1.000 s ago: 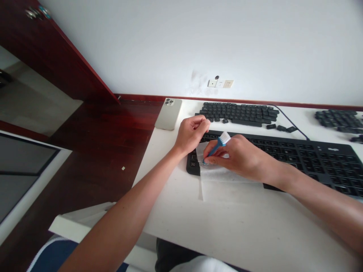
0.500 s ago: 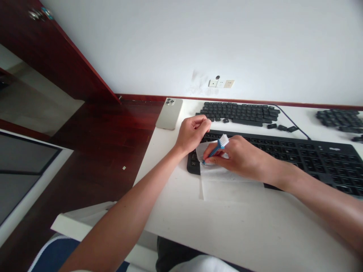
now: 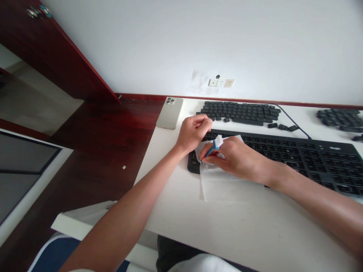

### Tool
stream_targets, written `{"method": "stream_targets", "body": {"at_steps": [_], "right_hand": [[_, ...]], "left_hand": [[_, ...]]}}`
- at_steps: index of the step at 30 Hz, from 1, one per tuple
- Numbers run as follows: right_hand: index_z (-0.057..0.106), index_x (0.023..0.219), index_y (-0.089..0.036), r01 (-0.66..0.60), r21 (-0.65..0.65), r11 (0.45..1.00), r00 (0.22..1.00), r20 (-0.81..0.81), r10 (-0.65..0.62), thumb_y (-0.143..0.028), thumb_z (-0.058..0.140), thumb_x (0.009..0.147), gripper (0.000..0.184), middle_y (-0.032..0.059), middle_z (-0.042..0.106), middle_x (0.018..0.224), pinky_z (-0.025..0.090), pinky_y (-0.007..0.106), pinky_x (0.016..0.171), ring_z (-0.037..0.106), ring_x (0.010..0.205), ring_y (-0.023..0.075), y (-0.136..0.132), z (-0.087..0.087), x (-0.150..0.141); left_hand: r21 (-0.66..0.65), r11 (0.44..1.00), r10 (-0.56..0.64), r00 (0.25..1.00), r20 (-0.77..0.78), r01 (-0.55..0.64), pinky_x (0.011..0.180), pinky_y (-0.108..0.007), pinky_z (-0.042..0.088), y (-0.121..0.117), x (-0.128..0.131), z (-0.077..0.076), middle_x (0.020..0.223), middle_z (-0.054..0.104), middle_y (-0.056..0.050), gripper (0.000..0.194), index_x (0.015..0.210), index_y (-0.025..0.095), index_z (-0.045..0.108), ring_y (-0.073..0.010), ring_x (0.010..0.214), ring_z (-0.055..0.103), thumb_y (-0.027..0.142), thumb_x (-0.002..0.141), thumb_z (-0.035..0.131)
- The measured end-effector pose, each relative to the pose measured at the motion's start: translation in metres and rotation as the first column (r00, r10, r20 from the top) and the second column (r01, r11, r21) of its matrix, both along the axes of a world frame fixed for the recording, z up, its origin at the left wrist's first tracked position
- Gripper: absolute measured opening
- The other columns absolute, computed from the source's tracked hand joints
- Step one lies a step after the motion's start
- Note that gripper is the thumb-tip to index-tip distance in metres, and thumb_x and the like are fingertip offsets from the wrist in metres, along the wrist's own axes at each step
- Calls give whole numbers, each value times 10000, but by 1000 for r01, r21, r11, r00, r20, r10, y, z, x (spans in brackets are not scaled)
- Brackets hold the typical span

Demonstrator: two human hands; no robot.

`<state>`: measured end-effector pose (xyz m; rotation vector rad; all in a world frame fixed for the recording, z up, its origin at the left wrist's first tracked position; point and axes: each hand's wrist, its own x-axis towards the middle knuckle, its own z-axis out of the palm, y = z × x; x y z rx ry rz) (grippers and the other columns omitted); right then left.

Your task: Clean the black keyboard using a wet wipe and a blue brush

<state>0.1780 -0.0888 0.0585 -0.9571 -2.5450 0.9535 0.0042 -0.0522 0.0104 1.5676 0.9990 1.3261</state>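
My right hand (image 3: 236,156) is closed around a small blue brush (image 3: 214,145) with white bristles pointing up. Its lower tip presses on a white tissue (image 3: 227,185) draped over the left end of a black keyboard (image 3: 297,155). My left hand (image 3: 193,132) is curled into a loose fist at the keyboard's top left corner, fingertips pinched by the tissue's edge; what they hold is hidden.
A phone (image 3: 169,112) lies face down at the white desk's (image 3: 241,226) back left corner. A set of loose black keycaps (image 3: 238,112) lies behind the keyboard, with more keycaps (image 3: 340,119) at the far right. Dark wooden floor lies left of the desk.
My right hand and the brush have shifted slightly left along the keyboard's left end. My left hand has stayed in place.
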Motion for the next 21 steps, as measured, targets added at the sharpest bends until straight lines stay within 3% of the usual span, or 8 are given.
{"method": "stream_targets", "body": {"at_steps": [5, 9, 14, 18, 21], "right_hand": [[752, 977, -241, -35, -2, 999, 998, -49, 35, -152, 592, 952, 185, -23, 801, 882, 529, 253, 691, 743, 740, 157, 0, -5, 1], [740, 969, -232, -60, 74, 995, 992, -107, 68, -159, 595, 969, 162, -17, 795, 892, 537, 253, 732, 748, 780, 158, 0, -7, 0], [731, 965, -238, -66, 71, 995, 995, -68, 71, -167, 577, 984, 170, -24, 789, 883, 516, 251, 680, 733, 733, 149, -2, -6, 0], [725, 983, -226, -58, 113, 992, 993, -100, 69, -170, 588, 987, 148, -14, 787, 907, 523, 261, 739, 740, 789, 160, -3, -7, 0], [723, 972, -230, -73, 72, 995, 993, -87, 79, -157, 573, 987, 167, -20, 787, 896, 520, 253, 708, 735, 761, 149, -2, -8, 0]], "left_hand": [[-5, 1000, 4, 1000, 2, -4, 635, -290, 340, 0, 0, -1, 634, 499, 18, 322, 600, 184, 514, -122, 651, 457, 246, 910, 581], [-2, 1000, -8, 1000, -7, 8, 634, -288, 348, 0, 0, -1, 634, 514, 13, 336, 602, 183, 520, -121, 649, 473, 266, 922, 579], [4, 1000, 1, 1000, -13, -1, 620, -288, 336, 1, 0, 0, 621, 504, 11, 339, 596, 183, 516, -120, 636, 458, 254, 921, 577], [7, 1000, -13, 1000, -11, 13, 624, -285, 347, 1, 0, 0, 635, 513, 6, 342, 600, 183, 513, -123, 652, 477, 262, 927, 574], [3, 1000, -11, 1000, -1, 11, 622, -281, 349, 0, 0, -1, 631, 507, 8, 338, 600, 184, 511, -123, 653, 475, 260, 922, 577]]}}
